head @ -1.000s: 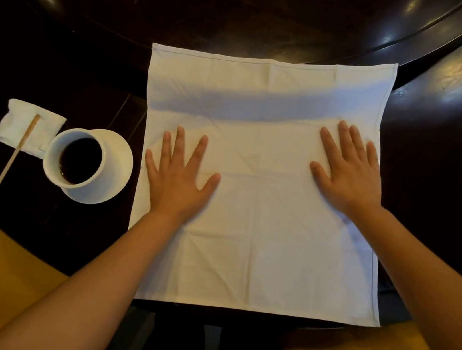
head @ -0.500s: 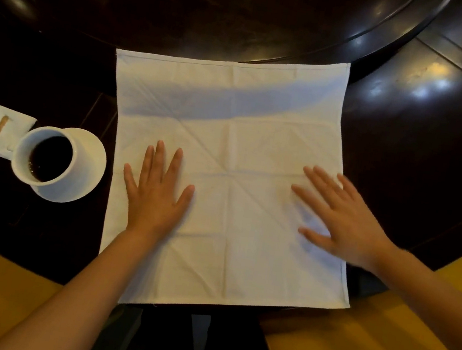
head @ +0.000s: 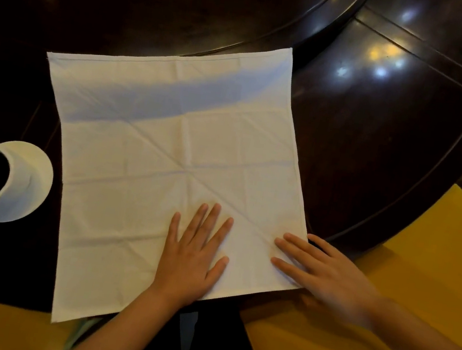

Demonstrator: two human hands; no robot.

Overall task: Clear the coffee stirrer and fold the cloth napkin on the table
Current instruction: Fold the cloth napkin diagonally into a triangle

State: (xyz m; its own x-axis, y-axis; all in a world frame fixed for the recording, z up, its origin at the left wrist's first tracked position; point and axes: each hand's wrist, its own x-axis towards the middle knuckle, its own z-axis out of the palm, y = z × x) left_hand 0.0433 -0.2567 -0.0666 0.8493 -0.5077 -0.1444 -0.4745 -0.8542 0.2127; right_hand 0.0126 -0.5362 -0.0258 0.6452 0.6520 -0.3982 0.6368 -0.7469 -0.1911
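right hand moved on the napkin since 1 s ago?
Yes. The right hand has slid from the middle of the right edge of the white cloth napkin to its near right corner, fingers flat across the hem.

Both hands are sliding toward the napkin's (head: 170, 171) 5 o'clock corner: left hand (head: 192, 254) flat, right hand (head: 325, 274) reaching its edge.

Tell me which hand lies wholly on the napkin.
The left hand: palm and fingers flat on the napkin. The right hand only reaches its near right corner, palm off the cloth.
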